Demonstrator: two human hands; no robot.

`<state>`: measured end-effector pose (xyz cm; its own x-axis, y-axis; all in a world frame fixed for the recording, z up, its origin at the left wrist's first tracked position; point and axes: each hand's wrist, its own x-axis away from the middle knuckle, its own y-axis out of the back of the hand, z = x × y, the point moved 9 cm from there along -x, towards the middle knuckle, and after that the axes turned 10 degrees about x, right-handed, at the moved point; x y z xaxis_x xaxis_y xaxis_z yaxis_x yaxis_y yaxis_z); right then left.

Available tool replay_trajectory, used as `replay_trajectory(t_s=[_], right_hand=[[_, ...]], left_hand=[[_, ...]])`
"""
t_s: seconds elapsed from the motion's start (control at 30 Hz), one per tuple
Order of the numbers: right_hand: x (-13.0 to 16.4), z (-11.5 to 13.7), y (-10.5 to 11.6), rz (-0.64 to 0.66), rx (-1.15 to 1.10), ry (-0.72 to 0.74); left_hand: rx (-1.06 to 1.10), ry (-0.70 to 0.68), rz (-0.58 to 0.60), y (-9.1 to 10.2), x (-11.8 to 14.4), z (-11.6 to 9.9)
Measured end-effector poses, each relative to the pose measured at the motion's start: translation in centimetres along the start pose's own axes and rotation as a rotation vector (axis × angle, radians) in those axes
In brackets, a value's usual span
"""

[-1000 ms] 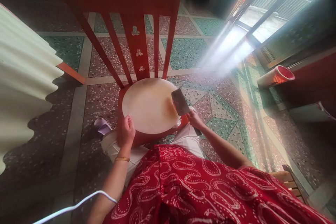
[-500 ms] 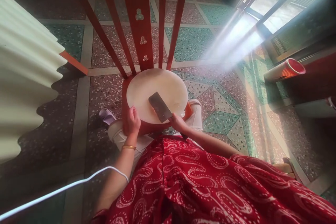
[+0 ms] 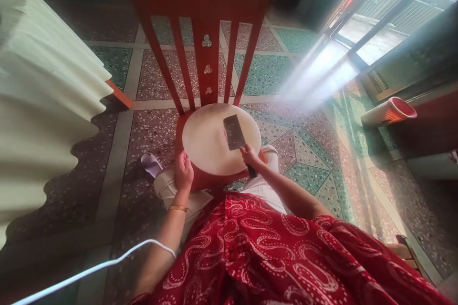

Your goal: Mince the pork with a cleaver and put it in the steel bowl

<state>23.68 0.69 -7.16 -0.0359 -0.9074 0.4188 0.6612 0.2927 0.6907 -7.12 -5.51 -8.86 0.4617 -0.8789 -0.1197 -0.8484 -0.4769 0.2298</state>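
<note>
A round, pale cutting board (image 3: 203, 147) lies on the seat of a red wooden chair (image 3: 205, 71). My right hand (image 3: 250, 156) is closed around the handle of a cleaver (image 3: 234, 132). Its broad, dark blade is over the right half of the board, tilted up to the left. A small pinkish smear or piece of food shows along the blade's left edge; the blade hides part of it. My left hand (image 3: 183, 171) is at the board's left front rim, its fingers curled together. Whether anything is between those fingers is hidden.
To the left hangs a wavy cream cloth (image 3: 46, 105). A white cable (image 3: 96, 267) crosses my left forearm. On the right stands a red-and-white bin (image 3: 390, 110) near a bright doorway. My legs flank the chair seat on the terrazzo floor (image 3: 311, 171).
The cleaver has moved away from me and turned more upright on the board, its handle now pointing toward me. My left hand stays by the rim. The whole view has shifted slightly.
</note>
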Motion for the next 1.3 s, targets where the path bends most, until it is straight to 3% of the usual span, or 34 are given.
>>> replay_trajectory(t_s=[0.1,0.17,0.27,0.4,0.53,0.63,0.73,0.8,0.9,1.0,1.07,1.13,1.2,1.3], right_hand=[[-1.6,-0.7,2.0,-0.021,0.104,-0.044],[-2.0,-0.1,1.9,-0.012,0.160,-0.044],[-1.9,2.1,-0.4,0.027,0.209,0.004],[-0.5,5.5,-5.8,0.117,0.213,0.095],[1.7,8.6,-11.1,0.286,0.127,0.166],[3.0,12.9,-12.7,0.408,0.040,0.225],[3.2,21.9,-10.6,0.425,-0.170,0.379],[3.2,30.5,-7.4,0.391,-0.320,0.541],[3.6,44.2,-2.3,0.266,-0.324,0.772],[4.5,56.7,0.9,0.125,-0.243,0.914],[5.2,63.3,1.4,0.076,-0.227,0.963],[5.7,68.2,1.1,0.054,-0.237,0.980],[6.1,71.3,0.4,0.061,-0.251,0.983],[6.5,74.0,-0.4,0.118,-0.262,1.006]], left_hand=[[-0.162,-0.079,0.033,-0.5,0.4,-0.7],[-0.254,-0.118,0.034,-0.8,0.5,-1.1],[-0.355,-0.105,0.032,-1.0,0.5,-0.8],[-0.366,-0.066,0.030,-0.9,0.7,0.2],[-0.298,-0.067,-0.081,2.3,1.0,0.3],[-0.270,-0.128,-0.160,6.7,-0.1,-2.7],[-0.274,-0.280,-0.228,12.3,-3.8,-9.6],[-0.300,-0.445,-0.289,16.3,-7.4,-16.0],[-0.392,-0.673,-0.370,22.0,-13.7,-25.3],[-0.502,-0.763,-0.457,26.9,-20.5,-31.9],[-0.561,-0.699,-0.472,29.2,-25.0,-33.9],[-0.595,-0.596,-0.463,30.6,-28.8,-34.5],[-0.609,-0.524,-0.454,31.2,-31.4,-34.7],[-0.604,-0.486,-0.457,31.4,-33.7,-35.0]])
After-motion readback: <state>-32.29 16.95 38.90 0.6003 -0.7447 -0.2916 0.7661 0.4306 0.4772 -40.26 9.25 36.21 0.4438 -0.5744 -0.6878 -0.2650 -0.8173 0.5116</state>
